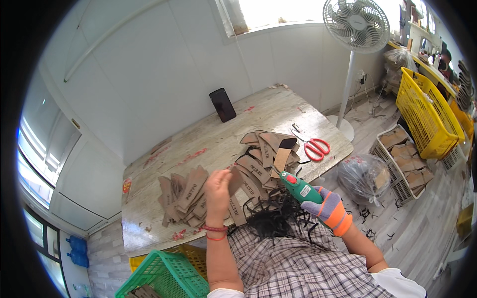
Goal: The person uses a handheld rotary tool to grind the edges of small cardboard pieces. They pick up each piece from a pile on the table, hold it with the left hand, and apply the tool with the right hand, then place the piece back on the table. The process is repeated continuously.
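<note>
**Over the worktable edge, a strap and a glue gun**

On the near side of the wooden table, the bare left hand pinches one brown leather strap; the piece stands up just right of the curled fingers, above the strap pile. The right hand, in an orange and purple glove, is wrapped tight around a green glue gun, fingers pressed together on the grip, nozzle aimed left toward the held strap, near but apart. A second heap of straps lies behind the gun. Red scissors rest further right, a dark phone leans on the wall.
</note>
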Tool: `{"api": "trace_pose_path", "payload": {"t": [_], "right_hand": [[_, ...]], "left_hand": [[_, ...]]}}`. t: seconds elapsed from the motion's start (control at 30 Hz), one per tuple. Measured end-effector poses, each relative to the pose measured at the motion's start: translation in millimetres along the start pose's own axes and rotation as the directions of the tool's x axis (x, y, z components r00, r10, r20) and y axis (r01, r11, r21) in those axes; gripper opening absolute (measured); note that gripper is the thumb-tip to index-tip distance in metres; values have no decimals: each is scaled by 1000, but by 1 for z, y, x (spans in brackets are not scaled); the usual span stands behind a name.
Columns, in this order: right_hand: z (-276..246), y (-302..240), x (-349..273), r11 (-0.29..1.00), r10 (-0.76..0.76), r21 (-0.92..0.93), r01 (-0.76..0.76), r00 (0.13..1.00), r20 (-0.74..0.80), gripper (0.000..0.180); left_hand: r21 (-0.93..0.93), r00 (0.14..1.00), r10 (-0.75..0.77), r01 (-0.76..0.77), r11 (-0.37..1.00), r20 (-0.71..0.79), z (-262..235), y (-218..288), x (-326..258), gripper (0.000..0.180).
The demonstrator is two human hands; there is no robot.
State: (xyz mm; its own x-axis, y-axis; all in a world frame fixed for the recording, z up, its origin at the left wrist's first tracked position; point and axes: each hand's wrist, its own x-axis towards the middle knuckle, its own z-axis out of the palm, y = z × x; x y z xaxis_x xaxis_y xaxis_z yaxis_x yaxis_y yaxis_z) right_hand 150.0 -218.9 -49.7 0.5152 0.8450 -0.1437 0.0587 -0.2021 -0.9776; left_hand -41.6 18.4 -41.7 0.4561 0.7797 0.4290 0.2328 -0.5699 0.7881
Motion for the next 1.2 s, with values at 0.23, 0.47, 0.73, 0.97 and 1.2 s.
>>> {"api": "trace_pose_path", "payload": {"t": [0.23, 0.47, 0.73, 0.97, 1.2], "right_hand": [[0, 31, 2, 1000, 1, 29, 0, 1000, -12, 53], [2, 25, -4, 997, 57, 47, -57, 998, 0, 48], [7, 26, 2, 998, 43, -44, -44, 998, -40, 50], [10, 23, 4, 992, 62, -106, -66, 997, -35, 50], [12, 32, 7, 980, -35, -195, 29, 999, -28, 48]], "left_hand": [[645, 968, 109, 65, 761, -225, 14, -56, 7, 45], [650, 938, -330, 184, 737, 109, 103, -115, 51, 73], [455, 981, -132, 185, 871, -145, 108, -119, 46, 57], [76, 931, -116, 151, 986, -347, 97, -104, 42, 50], [-621, 904, -370, 166, 766, -215, 93, -110, 36, 19]]}}
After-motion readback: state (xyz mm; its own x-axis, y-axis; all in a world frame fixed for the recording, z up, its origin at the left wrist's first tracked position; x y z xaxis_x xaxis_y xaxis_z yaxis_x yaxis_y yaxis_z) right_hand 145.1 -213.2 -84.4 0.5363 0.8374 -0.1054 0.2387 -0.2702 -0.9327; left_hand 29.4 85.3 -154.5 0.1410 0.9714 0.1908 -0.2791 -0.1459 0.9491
